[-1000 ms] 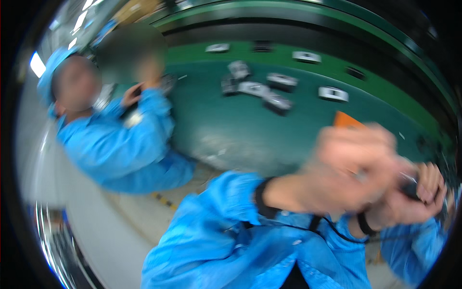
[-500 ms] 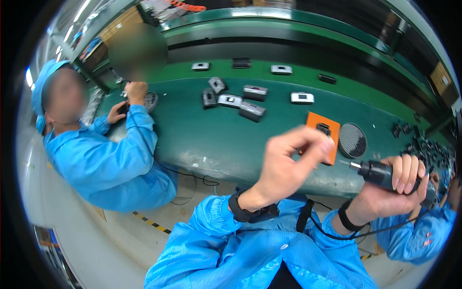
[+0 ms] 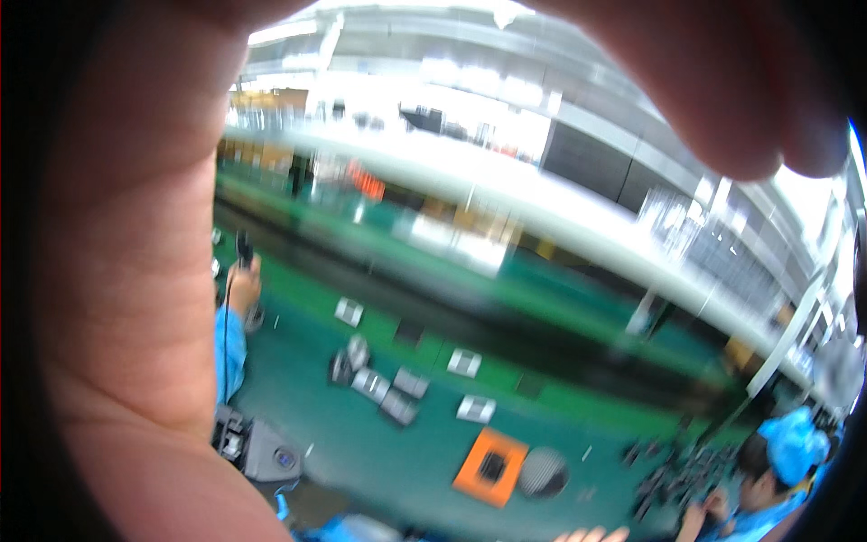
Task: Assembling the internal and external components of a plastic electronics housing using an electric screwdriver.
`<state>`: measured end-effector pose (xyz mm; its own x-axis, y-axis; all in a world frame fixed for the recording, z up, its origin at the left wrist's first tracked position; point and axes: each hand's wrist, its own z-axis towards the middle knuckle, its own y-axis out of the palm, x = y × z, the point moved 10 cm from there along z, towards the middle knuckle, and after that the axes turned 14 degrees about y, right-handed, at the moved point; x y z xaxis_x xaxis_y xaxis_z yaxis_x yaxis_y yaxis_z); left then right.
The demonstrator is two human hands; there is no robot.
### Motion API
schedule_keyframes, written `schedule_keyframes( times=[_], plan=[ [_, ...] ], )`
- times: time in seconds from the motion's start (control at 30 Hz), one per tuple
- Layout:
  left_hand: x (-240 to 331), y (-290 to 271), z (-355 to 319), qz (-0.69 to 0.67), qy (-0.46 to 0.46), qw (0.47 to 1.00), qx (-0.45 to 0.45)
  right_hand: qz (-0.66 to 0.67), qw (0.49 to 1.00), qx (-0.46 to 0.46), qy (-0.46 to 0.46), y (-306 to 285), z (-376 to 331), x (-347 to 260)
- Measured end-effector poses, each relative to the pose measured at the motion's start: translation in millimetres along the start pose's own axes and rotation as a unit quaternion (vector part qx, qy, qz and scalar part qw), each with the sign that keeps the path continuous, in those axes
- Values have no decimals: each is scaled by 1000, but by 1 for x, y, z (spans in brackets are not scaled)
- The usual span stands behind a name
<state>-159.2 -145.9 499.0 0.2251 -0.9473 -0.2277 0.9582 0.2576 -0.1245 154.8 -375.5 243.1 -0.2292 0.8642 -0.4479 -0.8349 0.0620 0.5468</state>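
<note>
My left hand (image 3: 135, 271) looms huge right before the view, covering its left side and upper corners. Its fingers are spread wide apart, and nothing shows between them. A dark grey device with a round lens (image 3: 275, 459) sits by its wrist, near a bit of blue sleeve. Only some fingertips of my right hand (image 3: 591, 535) show at the lower edge; whatever they may hold is hidden. Just beyond them on the green bench lie an orange plate (image 3: 471, 479) with a black part (image 3: 492, 465) on it, and a round grey dish (image 3: 544, 473).
Several grey and white boxes (image 3: 397, 406) are grouped at mid-bench, with more (image 3: 464, 363) along the far strip. Small black parts (image 3: 686, 474) lie scattered at right, beside a co-worker in a blue cap (image 3: 790, 443). At left a co-worker's hand (image 3: 244, 285) holds a dark tool.
My left hand has risen from above the orange plate to right before the camera. The view has tilted up. My right hand has dropped almost out of view, and its electric screwdriver no longer shows.
</note>
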Motion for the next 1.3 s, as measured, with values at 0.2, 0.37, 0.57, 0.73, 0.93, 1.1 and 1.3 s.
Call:
schedule_keyframes(
  times=[0.2, 0.37, 0.57, 0.73, 0.93, 1.1, 1.3],
  plan=[
    [-10, -54, -11, 47, -10, 999, 12, -64, 977, 197, 56, -3, -84, -2],
    [3, 75, -67, -39, 14, 997, -70, -28, 973, 222, -47, -16, -44, 13],
    [13, 164, -100, -135, -6, 983, -122, -119, 970, 214, 1, -49, 11, 52],
    [-21, 294, -107, -449, -174, 854, -197, -153, 932, 328, 34, -85, 0, 66],
    [-61, 554, -339, -327, -178, 787, -492, -185, 917, 349, 55, -84, -8, 60],
    [-57, 608, -405, -391, -213, 691, -569, -175, 904, 378, 100, -95, 9, 66],
    [-32, 618, -384, -491, -197, 642, -554, -147, 912, 365, 111, -120, 25, 75]
  ],
)
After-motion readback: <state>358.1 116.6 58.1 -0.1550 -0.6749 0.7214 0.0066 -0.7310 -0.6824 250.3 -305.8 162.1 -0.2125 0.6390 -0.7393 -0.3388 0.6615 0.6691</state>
